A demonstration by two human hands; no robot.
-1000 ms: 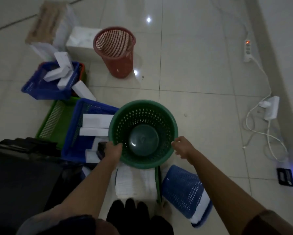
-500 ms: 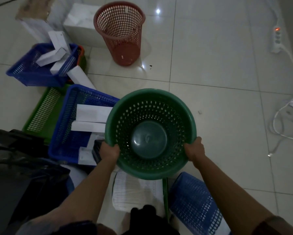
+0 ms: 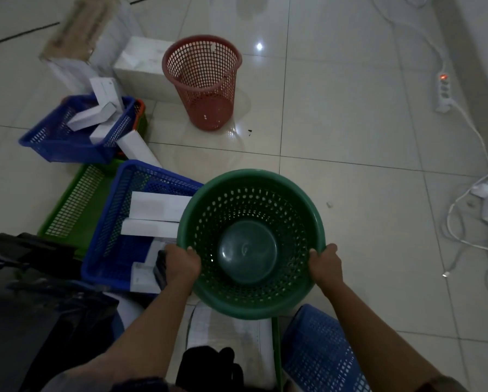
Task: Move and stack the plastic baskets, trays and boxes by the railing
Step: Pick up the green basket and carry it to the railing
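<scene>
A round green perforated basket [image 3: 251, 304] is held above the floor in front of me. My left hand [image 3: 182, 264] grips its left rim and my right hand [image 3: 324, 264] grips its right rim. Farther off, a red mesh basket [image 3: 203, 80] stands upright on the tiles. Left of the green basket, a blue tray [image 3: 107, 222] holds white boxes [image 3: 158, 206] and rests on a green tray [image 3: 73, 199]. Behind it, another blue tray [image 3: 56, 145] with white boxes sits on the floor. A blue basket [image 3: 319, 349] lies on its side near my right forearm.
Larger white boxes [image 3: 144, 63] and a carton [image 3: 76, 29] stand at the back left. A power strip [image 3: 443, 91] with white cables [image 3: 463, 216] runs along the wall on the right. Dark bags [image 3: 33, 306] fill the lower left. White sheets [image 3: 226, 332] lie under the green basket.
Both hands have lifted the green basket off the floor and brought it nearer, now gripping its rim. The view has shifted slightly.
</scene>
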